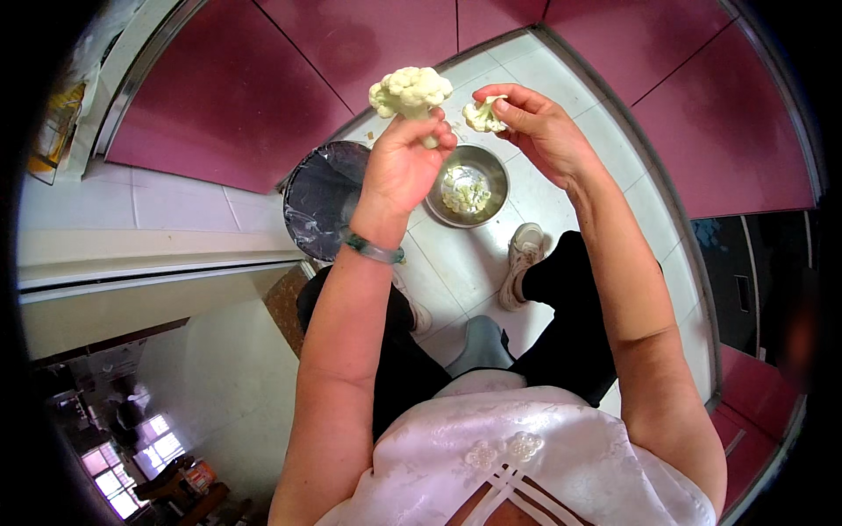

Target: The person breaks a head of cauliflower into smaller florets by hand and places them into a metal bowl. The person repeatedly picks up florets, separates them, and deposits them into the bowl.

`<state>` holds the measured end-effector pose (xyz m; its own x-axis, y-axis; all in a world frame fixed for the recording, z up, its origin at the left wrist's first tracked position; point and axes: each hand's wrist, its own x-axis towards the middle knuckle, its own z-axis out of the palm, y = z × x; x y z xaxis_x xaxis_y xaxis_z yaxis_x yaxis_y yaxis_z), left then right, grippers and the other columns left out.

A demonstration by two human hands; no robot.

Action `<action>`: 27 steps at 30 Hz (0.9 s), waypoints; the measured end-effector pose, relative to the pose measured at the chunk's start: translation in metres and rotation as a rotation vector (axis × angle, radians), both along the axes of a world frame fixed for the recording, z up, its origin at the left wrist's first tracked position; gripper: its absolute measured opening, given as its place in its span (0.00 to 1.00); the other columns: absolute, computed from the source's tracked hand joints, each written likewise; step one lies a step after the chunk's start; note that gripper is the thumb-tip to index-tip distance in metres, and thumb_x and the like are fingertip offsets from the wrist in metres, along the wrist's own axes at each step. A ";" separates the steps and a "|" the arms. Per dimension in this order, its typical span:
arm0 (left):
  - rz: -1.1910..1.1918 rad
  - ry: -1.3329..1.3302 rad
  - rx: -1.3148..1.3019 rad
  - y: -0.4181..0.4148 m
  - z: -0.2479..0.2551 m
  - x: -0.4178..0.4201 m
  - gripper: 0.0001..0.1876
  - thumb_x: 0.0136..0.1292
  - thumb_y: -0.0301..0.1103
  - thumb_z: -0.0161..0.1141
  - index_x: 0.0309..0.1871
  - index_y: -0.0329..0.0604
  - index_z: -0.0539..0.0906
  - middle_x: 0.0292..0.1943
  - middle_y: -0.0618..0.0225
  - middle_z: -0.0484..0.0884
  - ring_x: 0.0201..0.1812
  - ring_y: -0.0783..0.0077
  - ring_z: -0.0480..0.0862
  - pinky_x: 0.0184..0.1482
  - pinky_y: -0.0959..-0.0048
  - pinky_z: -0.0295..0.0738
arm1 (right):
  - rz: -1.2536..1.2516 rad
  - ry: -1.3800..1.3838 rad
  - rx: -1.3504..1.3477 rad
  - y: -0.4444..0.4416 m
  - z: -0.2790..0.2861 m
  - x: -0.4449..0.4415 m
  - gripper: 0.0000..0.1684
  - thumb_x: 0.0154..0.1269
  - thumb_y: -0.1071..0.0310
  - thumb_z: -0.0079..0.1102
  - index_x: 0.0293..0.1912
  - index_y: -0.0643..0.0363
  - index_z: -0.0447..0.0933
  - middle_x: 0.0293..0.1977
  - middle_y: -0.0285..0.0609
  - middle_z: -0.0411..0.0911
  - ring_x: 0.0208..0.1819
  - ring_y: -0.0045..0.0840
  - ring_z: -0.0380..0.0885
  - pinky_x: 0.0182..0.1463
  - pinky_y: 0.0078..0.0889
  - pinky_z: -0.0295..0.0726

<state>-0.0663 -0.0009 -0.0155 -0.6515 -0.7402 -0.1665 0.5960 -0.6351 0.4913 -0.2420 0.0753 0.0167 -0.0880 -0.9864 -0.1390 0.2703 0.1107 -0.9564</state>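
Note:
My left hand (411, 154) grips a large cauliflower piece (411, 91) by its stem, with the head turned upward and away from me. To its right, my right hand (536, 128) pinches a small cauliflower floret (483, 115) between thumb and fingers. The two pieces are apart. Below and between my hands, a round stainless steel bowl (501, 187) stands on the tiled floor. Several small cauliflower florets (468, 196) lie in the bottom of it.
A bin with a dark plastic liner (316, 197) stands left of the bowl, partly behind my left forearm. Glossy pink-red cabinet doors (230, 92) border the white floor tiles (434, 263). My shoes (524, 256) and a grey stool (485, 345) are below. Small scraps lie on the floor.

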 end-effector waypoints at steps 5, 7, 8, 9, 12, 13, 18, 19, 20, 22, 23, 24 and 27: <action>0.019 -0.190 -0.139 0.000 -0.009 -0.001 0.10 0.59 0.21 0.58 0.44 0.42 0.75 0.33 0.70 0.76 0.31 0.78 0.72 0.35 0.76 0.70 | 0.025 0.037 -0.008 -0.001 -0.003 0.005 0.13 0.68 0.68 0.49 0.49 0.60 0.76 0.40 0.35 0.76 0.41 0.15 0.72 0.48 0.20 0.71; 0.019 -0.338 -0.123 0.002 -0.005 -0.002 0.10 0.59 0.23 0.59 0.44 0.44 0.76 0.34 0.72 0.77 0.34 0.78 0.75 0.36 0.76 0.71 | 0.025 0.067 -0.014 -0.002 -0.004 0.005 0.13 0.67 0.68 0.49 0.49 0.60 0.76 0.40 0.35 0.76 0.41 0.16 0.73 0.48 0.21 0.71; 0.044 -0.374 -0.149 0.004 -0.003 -0.004 0.10 0.59 0.23 0.59 0.44 0.43 0.76 0.35 0.71 0.78 0.37 0.76 0.76 0.38 0.74 0.73 | 0.026 0.090 -0.015 -0.002 -0.003 0.006 0.13 0.67 0.68 0.49 0.49 0.60 0.76 0.40 0.36 0.77 0.42 0.17 0.73 0.49 0.21 0.71; 0.068 -0.410 -0.176 0.008 0.002 -0.006 0.10 0.60 0.24 0.59 0.45 0.43 0.76 0.37 0.70 0.78 0.40 0.74 0.77 0.40 0.72 0.75 | 0.026 0.113 -0.017 -0.002 -0.002 0.006 0.14 0.67 0.69 0.49 0.49 0.61 0.76 0.40 0.36 0.77 0.42 0.18 0.73 0.49 0.21 0.71; 0.041 -0.392 -0.187 0.014 0.011 -0.006 0.11 0.60 0.24 0.58 0.46 0.42 0.75 0.41 0.66 0.79 0.48 0.68 0.78 0.48 0.63 0.77 | 0.005 0.236 -0.044 -0.004 -0.002 0.008 0.13 0.68 0.68 0.49 0.48 0.60 0.76 0.41 0.35 0.77 0.46 0.17 0.72 0.55 0.22 0.68; 0.015 -0.365 -0.179 0.015 0.013 -0.006 0.11 0.60 0.24 0.58 0.47 0.42 0.75 0.42 0.65 0.79 0.50 0.66 0.78 0.51 0.60 0.77 | 0.003 0.243 -0.041 -0.004 -0.002 0.009 0.13 0.68 0.68 0.49 0.48 0.60 0.76 0.41 0.35 0.77 0.46 0.17 0.72 0.55 0.22 0.68; -0.050 -0.181 -0.013 0.011 0.009 -0.002 0.15 0.57 0.22 0.59 0.48 0.36 0.73 0.45 0.61 0.77 0.49 0.64 0.78 0.50 0.57 0.78 | 0.049 0.235 -0.074 -0.004 -0.005 0.009 0.13 0.67 0.69 0.48 0.48 0.61 0.76 0.42 0.36 0.77 0.47 0.19 0.72 0.56 0.23 0.67; -0.045 -0.167 -0.011 0.009 0.005 -0.001 0.15 0.57 0.21 0.58 0.48 0.35 0.73 0.45 0.60 0.77 0.49 0.63 0.78 0.49 0.56 0.78 | 0.061 0.238 -0.079 -0.004 -0.004 0.010 0.13 0.67 0.69 0.49 0.48 0.61 0.76 0.42 0.36 0.77 0.47 0.19 0.72 0.56 0.23 0.67; -0.036 -0.183 -0.050 0.008 0.003 0.000 0.15 0.57 0.21 0.58 0.49 0.36 0.72 0.45 0.60 0.77 0.49 0.63 0.78 0.50 0.57 0.78 | 0.073 0.242 -0.084 -0.004 -0.002 0.012 0.13 0.67 0.69 0.49 0.48 0.61 0.76 0.42 0.36 0.77 0.47 0.19 0.72 0.56 0.23 0.67; -0.026 -0.213 -0.131 0.007 0.001 -0.001 0.16 0.57 0.20 0.57 0.49 0.37 0.72 0.45 0.61 0.77 0.49 0.63 0.78 0.50 0.58 0.78 | 0.049 0.260 -0.111 -0.004 -0.003 0.013 0.12 0.66 0.69 0.50 0.48 0.61 0.76 0.42 0.36 0.76 0.46 0.18 0.72 0.56 0.23 0.67; -0.002 -0.214 -0.140 0.008 0.001 -0.002 0.16 0.57 0.19 0.57 0.49 0.37 0.72 0.45 0.61 0.77 0.49 0.63 0.78 0.51 0.59 0.77 | 0.017 0.273 -0.133 -0.005 -0.007 0.013 0.12 0.66 0.69 0.51 0.48 0.61 0.75 0.41 0.36 0.76 0.46 0.18 0.72 0.55 0.23 0.68; 0.023 -0.216 -0.149 0.011 0.005 -0.003 0.16 0.57 0.19 0.57 0.49 0.37 0.72 0.45 0.61 0.76 0.49 0.63 0.78 0.51 0.60 0.77 | -0.015 0.285 -0.156 -0.005 -0.011 0.014 0.12 0.66 0.69 0.52 0.48 0.61 0.75 0.41 0.35 0.76 0.46 0.17 0.72 0.55 0.23 0.68; 0.129 -0.230 -0.149 0.012 0.003 -0.005 0.17 0.55 0.17 0.58 0.49 0.38 0.73 0.46 0.62 0.76 0.49 0.64 0.78 0.53 0.62 0.75 | -0.123 0.315 -0.130 -0.008 -0.019 0.017 0.13 0.64 0.68 0.56 0.47 0.61 0.74 0.38 0.34 0.75 0.43 0.16 0.72 0.52 0.21 0.68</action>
<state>-0.0708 0.0109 -0.0130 -0.5080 -0.8417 -0.1828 0.5292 -0.4724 0.7049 -0.2250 0.0674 -0.0021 -0.2259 -0.9734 0.0395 -0.0364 -0.0321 -0.9988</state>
